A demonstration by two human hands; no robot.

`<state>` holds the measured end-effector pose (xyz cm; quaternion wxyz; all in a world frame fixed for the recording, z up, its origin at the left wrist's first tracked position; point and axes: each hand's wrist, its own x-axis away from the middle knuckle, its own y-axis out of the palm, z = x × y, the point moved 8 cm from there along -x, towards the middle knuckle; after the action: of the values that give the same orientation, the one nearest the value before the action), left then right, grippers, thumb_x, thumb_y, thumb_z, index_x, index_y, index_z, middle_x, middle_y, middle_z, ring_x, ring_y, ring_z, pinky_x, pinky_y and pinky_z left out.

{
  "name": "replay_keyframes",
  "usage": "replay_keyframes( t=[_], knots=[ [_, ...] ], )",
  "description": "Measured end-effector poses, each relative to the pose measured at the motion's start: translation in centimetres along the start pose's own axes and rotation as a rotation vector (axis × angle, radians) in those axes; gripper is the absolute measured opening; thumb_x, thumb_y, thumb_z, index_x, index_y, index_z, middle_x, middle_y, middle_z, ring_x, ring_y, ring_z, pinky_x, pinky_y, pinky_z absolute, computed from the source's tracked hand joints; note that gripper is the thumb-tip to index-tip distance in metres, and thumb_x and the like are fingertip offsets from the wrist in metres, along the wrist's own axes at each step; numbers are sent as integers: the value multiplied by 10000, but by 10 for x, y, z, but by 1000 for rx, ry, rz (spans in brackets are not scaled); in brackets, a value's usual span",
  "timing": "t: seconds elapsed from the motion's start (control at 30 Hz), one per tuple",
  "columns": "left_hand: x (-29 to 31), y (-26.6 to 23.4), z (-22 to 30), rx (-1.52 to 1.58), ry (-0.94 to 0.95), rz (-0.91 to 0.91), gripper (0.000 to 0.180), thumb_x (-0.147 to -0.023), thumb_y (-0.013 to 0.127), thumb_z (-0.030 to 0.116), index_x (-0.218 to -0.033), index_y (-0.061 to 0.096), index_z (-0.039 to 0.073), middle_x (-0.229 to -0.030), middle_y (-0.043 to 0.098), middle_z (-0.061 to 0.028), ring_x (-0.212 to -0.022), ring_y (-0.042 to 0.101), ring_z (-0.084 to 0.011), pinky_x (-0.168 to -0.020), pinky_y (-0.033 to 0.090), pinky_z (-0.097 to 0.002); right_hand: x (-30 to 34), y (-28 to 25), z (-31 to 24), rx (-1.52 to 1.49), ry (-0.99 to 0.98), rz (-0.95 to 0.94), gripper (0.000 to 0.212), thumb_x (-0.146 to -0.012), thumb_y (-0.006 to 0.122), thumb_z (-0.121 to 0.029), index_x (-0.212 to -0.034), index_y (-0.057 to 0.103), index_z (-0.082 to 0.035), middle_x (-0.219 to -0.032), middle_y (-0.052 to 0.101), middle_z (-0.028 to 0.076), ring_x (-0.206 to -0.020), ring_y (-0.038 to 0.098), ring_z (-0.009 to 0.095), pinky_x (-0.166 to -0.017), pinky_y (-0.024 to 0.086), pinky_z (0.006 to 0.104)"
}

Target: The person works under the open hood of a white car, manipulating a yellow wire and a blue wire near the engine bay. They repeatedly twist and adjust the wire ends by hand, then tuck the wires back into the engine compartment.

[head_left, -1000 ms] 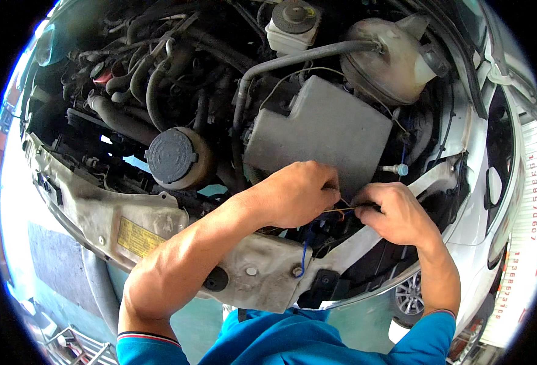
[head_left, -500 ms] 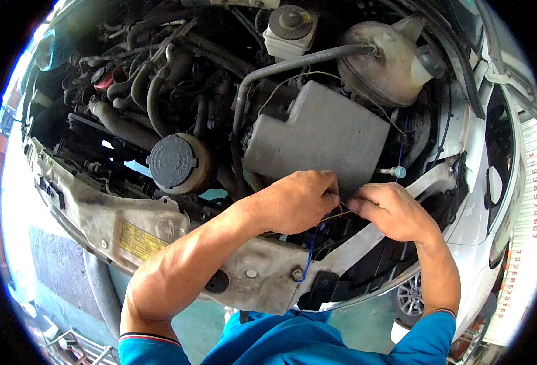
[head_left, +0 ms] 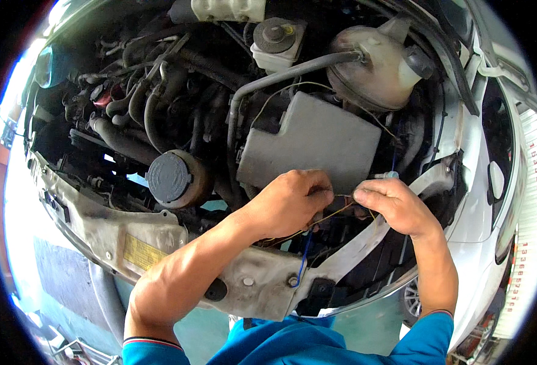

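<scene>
My left hand (head_left: 294, 204) is closed in a pinch at the front edge of a grey box cover (head_left: 314, 140). Facing it, my right hand (head_left: 392, 207) has thumb and fingers pressed together. Thin wires span the short gap between the two hands, among them a yellow wire (head_left: 340, 210); both hands grip this thin wiring, though the fingers hide just where. Below my left hand, a blue wire (head_left: 305, 258) hangs down to a bolt on the pale front panel (head_left: 244, 274). A pale blue-capped fitting (head_left: 390, 175) sits just beyond my right hand.
A round black cap (head_left: 169, 176) tops a reservoir left of my left forearm. Farther back are a coolant tank (head_left: 372, 73), a smaller white reservoir (head_left: 274, 52) and a bent hose (head_left: 280, 76). A white diagonal brace (head_left: 356, 246) runs under my right hand.
My hands have drawn slightly apart, so more of the thin wiring shows between them. The whole view has shifted a little, with the engine bay slightly farther left.
</scene>
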<state>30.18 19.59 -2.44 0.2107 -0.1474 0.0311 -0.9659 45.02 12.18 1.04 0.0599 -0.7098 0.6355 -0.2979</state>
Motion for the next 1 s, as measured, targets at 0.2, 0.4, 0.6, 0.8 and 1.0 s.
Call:
replay_keyframes(
  t=[0.2, 0.4, 0.6, 0.8, 1.0],
  knots=[
    [2, 0, 8, -44, 47, -46, 209, -1033, 630, 193, -1077, 682, -4, -863, 706, -64, -738, 643, -109, -678, 556, -289, -1, -3, 5, -36, 5, -33, 220, -948, 649, -143, -1020, 715, 54, -759, 666, 48, -714, 573, 101, -667, 471, 288],
    [2, 5, 13, -89, 84, -96, 212, -997, 682, 185, -1087, 712, -4, -867, 722, -70, -829, 650, -117, -762, 534, -301, -1, -3, -9, 74, -15, 19, 199, -915, 662, -81, -1050, 729, 48, -826, 714, 74, -761, 626, 106, -717, 511, 279],
    [3, -9, 14, -4, 158, 100, 239, -951, 727, 186, -1089, 757, -7, -924, 742, -115, -862, 668, -158, -807, 534, -327, 2, -6, -9, 32, -77, 87, 197, -909, 667, -84, -1037, 721, 57, -824, 718, 79, -749, 646, 119, -711, 522, 280],
    [4, -14, 15, 46, 119, 207, 234, -932, 758, 170, -1073, 757, -16, -909, 739, -80, -838, 643, -120, -773, 529, -303, 4, -7, -7, -10, -118, 96, 192, -909, 659, -77, -1027, 710, 67, -824, 712, 77, -754, 646, 121, -715, 526, 278],
    [2, -7, 9, 17, 34, 159, 249, -929, 751, 171, -1074, 747, -31, -899, 739, -102, -818, 645, -125, -759, 535, -319, 4, -7, -10, -16, -126, 118, 172, -902, 674, -73, -1004, 707, 61, -822, 698, 65, -751, 637, 109, -707, 524, 278]
  ],
)
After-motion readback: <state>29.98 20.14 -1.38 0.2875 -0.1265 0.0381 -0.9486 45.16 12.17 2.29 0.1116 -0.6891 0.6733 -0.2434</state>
